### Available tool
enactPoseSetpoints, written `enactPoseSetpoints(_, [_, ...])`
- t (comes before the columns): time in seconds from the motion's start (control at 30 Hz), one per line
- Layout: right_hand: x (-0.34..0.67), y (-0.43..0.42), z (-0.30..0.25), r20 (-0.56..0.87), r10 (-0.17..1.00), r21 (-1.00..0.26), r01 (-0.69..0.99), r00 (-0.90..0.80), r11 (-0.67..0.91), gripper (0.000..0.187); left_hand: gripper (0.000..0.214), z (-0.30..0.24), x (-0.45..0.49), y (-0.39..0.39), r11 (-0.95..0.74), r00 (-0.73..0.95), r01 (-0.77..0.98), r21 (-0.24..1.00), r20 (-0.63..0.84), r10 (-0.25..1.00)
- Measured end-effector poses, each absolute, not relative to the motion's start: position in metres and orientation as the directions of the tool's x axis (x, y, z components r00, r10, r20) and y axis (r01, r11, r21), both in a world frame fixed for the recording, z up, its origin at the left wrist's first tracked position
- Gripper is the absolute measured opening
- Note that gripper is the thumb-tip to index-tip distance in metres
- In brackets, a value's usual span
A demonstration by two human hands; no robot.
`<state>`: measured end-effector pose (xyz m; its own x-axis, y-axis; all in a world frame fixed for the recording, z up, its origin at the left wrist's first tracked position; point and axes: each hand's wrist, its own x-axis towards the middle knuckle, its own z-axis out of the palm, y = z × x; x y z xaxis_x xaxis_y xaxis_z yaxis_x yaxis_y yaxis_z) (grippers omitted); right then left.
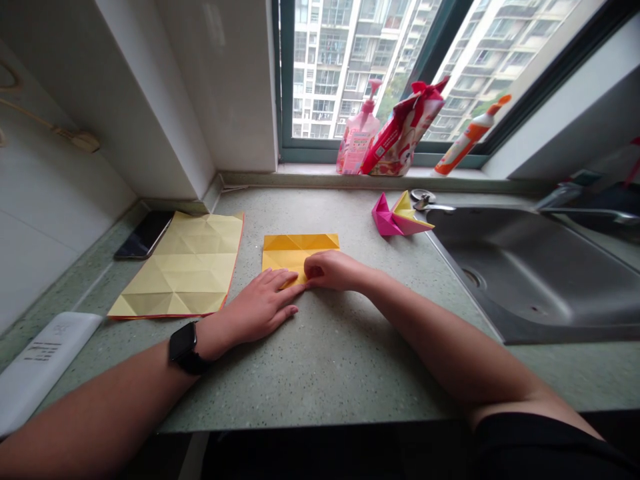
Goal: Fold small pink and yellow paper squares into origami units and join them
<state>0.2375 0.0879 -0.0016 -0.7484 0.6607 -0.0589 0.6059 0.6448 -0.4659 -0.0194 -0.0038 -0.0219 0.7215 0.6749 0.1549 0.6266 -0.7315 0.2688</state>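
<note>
A folded yellow paper (299, 251) lies on the green speckled counter (330, 360) in front of me. My left hand (260, 307) lies flat with its fingers stretched out, the fingertips resting on the paper's near edge. My right hand (331, 271) is curled, its fingers pressed down on the same near edge just right of the left fingertips. A black watch (185, 348) sits on my left wrist.
A larger creased yellow sheet (183, 265) and a dark phone (144, 235) lie to the left. A pink and yellow folded paper figure (399, 216) stands beside the steel sink (530, 273). A pump bottle (358, 137), red pouch (403, 133) and orange bottle (469, 137) stand on the windowsill.
</note>
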Motion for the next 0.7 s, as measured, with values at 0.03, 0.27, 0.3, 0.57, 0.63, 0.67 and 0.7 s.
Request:
enactPoseSetpoints(0.03, [0.237, 0.088, 0.001, -0.080, 0.663, -0.460, 0.618, -0.744, 0.638, 0.012, 0.054, -0.022, -0.020, -0.004, -0.730, 0.720, 0.629, 0.267, 0.152, 0.677])
enactPoseSetpoints(0.27, [0.236, 0.083, 0.023, -0.265, 0.701, -0.362, 0.742, -0.662, 0.564, 0.015, 0.048, -0.022, -0.020, -0.004, -0.725, 0.716, 0.641, 0.251, 0.143, 0.683])
enactPoseSetpoints(0.3, [0.237, 0.084, 0.025, -0.289, 0.709, -0.340, 0.762, -0.643, 0.552, 0.016, 0.047, -0.021, -0.020, -0.003, -0.726, 0.717, 0.641, 0.249, 0.141, 0.682])
enactPoseSetpoints(0.57, [0.264, 0.092, 0.042, -0.469, 0.716, -0.222, 0.854, -0.517, 0.471, 0.024, 0.047, -0.019, -0.022, -0.003, -0.718, 0.719, 0.650, 0.247, 0.104, 0.687])
enactPoseSetpoints(0.63, [0.270, 0.094, 0.045, -0.499, 0.719, -0.197, 0.871, -0.484, 0.450, 0.026, 0.047, -0.019, -0.022, -0.004, -0.717, 0.718, 0.650, 0.253, 0.104, 0.688])
enactPoseSetpoints(0.67, [0.273, 0.095, 0.046, -0.509, 0.720, -0.188, 0.877, -0.472, 0.442, 0.026, 0.047, -0.019, -0.022, -0.004, -0.718, 0.719, 0.648, 0.254, 0.105, 0.687])
enactPoseSetpoints(0.7, [0.275, 0.096, 0.046, -0.515, 0.721, -0.182, 0.881, -0.463, 0.436, 0.027, 0.047, -0.019, -0.022, -0.004, -0.719, 0.720, 0.647, 0.253, 0.108, 0.686])
